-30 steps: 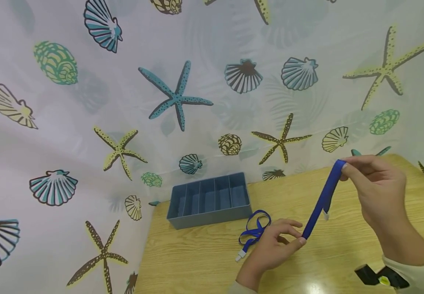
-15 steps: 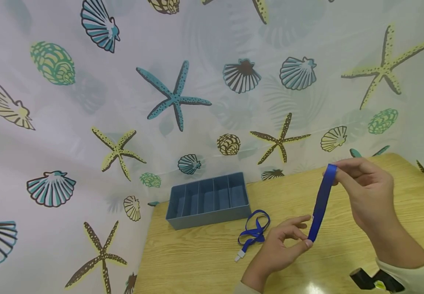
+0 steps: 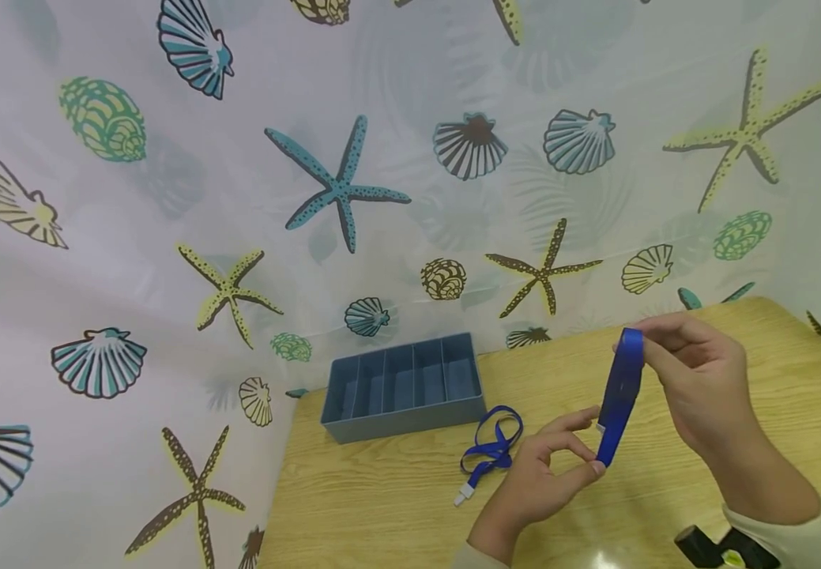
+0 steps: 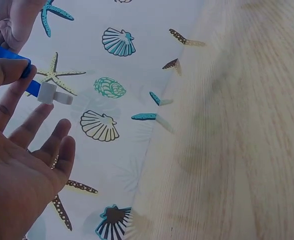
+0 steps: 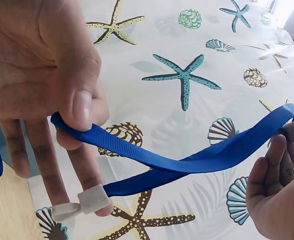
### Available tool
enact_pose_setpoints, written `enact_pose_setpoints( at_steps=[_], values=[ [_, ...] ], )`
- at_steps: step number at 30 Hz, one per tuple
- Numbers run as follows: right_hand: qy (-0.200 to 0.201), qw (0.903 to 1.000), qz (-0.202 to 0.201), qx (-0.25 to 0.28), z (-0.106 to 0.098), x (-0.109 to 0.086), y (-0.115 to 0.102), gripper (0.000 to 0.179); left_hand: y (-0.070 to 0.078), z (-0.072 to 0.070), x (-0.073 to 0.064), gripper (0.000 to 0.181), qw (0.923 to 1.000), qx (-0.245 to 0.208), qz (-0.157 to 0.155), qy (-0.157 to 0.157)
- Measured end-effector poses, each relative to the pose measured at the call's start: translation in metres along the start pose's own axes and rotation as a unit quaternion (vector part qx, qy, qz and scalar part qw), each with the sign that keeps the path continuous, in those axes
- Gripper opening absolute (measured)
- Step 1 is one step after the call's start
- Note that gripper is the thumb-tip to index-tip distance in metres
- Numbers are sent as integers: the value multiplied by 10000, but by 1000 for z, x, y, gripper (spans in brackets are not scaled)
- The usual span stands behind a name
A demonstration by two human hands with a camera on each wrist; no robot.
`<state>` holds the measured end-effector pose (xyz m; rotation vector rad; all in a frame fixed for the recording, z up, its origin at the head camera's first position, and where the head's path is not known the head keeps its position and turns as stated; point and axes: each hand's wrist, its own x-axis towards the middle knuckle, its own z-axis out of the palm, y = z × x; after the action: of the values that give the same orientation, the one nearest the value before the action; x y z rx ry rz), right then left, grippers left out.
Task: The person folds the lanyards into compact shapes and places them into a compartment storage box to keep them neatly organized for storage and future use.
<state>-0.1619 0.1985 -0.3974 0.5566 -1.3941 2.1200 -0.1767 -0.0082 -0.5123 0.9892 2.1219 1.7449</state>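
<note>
A folded blue lanyard [image 3: 622, 387] is stretched between both hands above the table. My left hand [image 3: 541, 478] pinches its lower end between thumb and index finger, while the other fingers are spread. My right hand [image 3: 702, 379] pinches the upper fold between thumb and fingers. Attached to the strap is a white plastic clip [image 5: 93, 199], hanging by the left hand's fingers in the right wrist view. A second blue lanyard [image 3: 495, 453] lies loosely coiled on the table, left of my left hand, with its own white clip [image 3: 464, 495].
Behind the hands, to the left, a blue-grey tray [image 3: 410, 419] with several compartments stands at the back of the wooden table [image 3: 367, 506]. A white sheet [image 3: 396, 71] printed with shells and starfish hangs behind and beside the table.
My right hand has moved left and slightly down, nearer the left hand. The held lanyard has turned from slanting to more upright and bows slightly. My left hand has shifted a little right.
</note>
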Motion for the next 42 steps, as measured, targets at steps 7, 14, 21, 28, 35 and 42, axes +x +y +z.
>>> enact_pose_setpoints(
  at_steps=[7, 14, 21, 28, 35, 42],
  values=[
    [-272, 9989, -29, 389, -1, -1, 6, 21, 2, 0, -1, 17, 9998, -155, -81, 103],
    [-139, 9996, 213, -112, -5, -2, 9, 20, 5, 0, 0, 13, 9974, -614, 339, 192],
    [181, 9992, 355, -21, -15, -4, 19, 16, 4, -1, -2, 17, 9968, -741, 240, 158],
    [1078, 9919, 675, 19, -29, -1, 28, 11, 4, 0, -5, 16, 9961, -749, 434, 157],
    [1572, 9844, 779, 147, -42, 1, 35, 21, 8, 0, -5, 15, 9950, -939, 324, -55],
    [2050, 9757, 677, -374, -51, 2, 42, 21, 9, -2, -7, 15, 9959, -825, 363, -9]
  ],
)
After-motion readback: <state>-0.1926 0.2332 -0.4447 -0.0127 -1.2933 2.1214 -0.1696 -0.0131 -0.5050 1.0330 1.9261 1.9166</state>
